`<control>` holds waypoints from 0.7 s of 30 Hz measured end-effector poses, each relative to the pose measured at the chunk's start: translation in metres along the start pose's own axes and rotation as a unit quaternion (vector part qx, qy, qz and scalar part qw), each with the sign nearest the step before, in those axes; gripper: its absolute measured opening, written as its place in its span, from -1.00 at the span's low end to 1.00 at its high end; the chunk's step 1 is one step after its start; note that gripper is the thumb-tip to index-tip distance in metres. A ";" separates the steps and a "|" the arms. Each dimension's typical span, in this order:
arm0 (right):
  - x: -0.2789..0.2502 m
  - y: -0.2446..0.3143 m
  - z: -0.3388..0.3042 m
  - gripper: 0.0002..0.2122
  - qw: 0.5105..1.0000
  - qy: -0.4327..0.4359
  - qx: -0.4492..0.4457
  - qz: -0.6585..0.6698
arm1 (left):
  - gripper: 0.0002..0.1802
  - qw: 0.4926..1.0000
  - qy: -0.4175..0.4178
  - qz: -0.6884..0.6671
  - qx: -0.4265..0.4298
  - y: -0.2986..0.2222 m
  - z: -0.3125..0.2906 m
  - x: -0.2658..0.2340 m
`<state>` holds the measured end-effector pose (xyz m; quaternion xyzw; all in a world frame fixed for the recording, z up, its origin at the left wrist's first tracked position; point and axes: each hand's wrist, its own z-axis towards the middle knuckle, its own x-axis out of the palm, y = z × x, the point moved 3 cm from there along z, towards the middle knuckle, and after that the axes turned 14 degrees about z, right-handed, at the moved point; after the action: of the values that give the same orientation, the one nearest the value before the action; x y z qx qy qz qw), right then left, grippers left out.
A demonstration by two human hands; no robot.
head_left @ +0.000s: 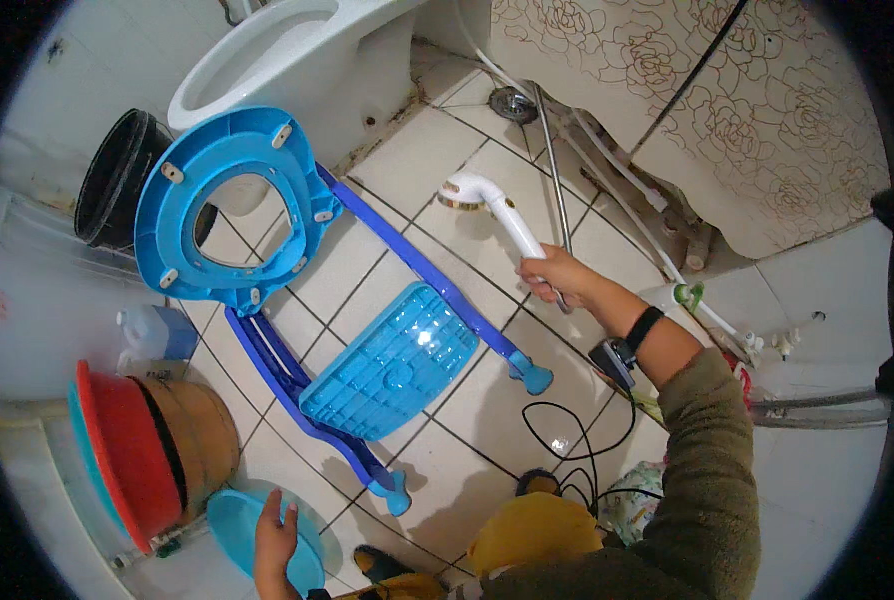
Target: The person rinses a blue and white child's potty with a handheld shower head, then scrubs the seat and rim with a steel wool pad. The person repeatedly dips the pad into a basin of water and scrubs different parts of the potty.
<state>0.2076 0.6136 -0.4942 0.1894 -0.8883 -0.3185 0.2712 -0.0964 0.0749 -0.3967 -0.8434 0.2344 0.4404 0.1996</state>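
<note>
My right hand (555, 277) is closed round the handle of a white shower head (507, 215), held above the tiled floor with its face turned downward at the left end. A metal hose (553, 160) runs behind it. Left of this stands a blue child's toilet seat (152, 225) with ladder legs and a light blue step (392, 360), its underside rubber pads facing me. Low in the picture, my left hand (275, 535) is empty, thumb and fingers apart, over a light blue basin (237, 515).
A white toilet (367, 75) stands at the far side, a black bucket (117, 180) beside it. Along the left are a plastic jug (157, 332), a red basin (127, 450) and a brown tub (202, 440). A floor drain (513, 104) and pipes (617, 190) lie far right. Black cable (592, 458) loops near my feet.
</note>
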 end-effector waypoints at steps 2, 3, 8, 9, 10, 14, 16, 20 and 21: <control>-0.003 -0.016 -0.026 -0.80 1.000 -0.007 0.010 -0.005 | -0.46 1.000 -0.004 0.009 0.006 0.001 0.001 -0.001; -0.004 -0.025 -0.040 -0.80 1.000 -0.016 0.020 -0.018 | -0.47 1.000 -0.003 0.015 0.006 0.002 0.001 -0.001; -0.018 -0.048 -0.090 -0.77 0.996 -0.042 -0.009 -0.084 | -0.47 0.998 -0.033 0.032 0.040 0.007 0.002 0.002; -0.021 -0.049 -0.097 -0.77 0.990 -0.041 -0.020 -0.130 | -0.46 0.998 -0.032 0.042 0.042 0.008 0.002 0.003; -0.024 -0.051 -0.103 -0.76 0.984 -0.042 -0.023 -0.174 | -0.46 0.997 -0.037 0.041 0.053 0.008 0.001 0.002; -0.027 -0.049 -0.116 -0.75 0.946 -0.017 -0.087 -0.313 | -0.47 0.996 -0.042 0.049 0.058 0.008 -0.001 -0.001; -0.019 -0.046 -0.114 -0.77 0.939 0.033 -0.099 -0.329 | -0.47 0.995 -0.050 0.055 0.066 0.005 -0.002 -0.003; 0.013 -0.032 -0.101 -0.79 0.896 0.107 -0.109 -0.417 | -0.47 0.992 -0.076 0.060 0.077 -0.002 -0.007 -0.008; 0.023 -0.027 -0.097 -0.79 0.860 0.119 -0.124 -0.480 | -0.47 0.992 -0.078 0.068 0.070 -0.002 -0.009 -0.010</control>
<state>0.2524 0.5380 -0.4410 0.5934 -0.6019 -0.4918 0.2095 -0.0945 0.0743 -0.3836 -0.7726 0.3050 0.4999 0.2453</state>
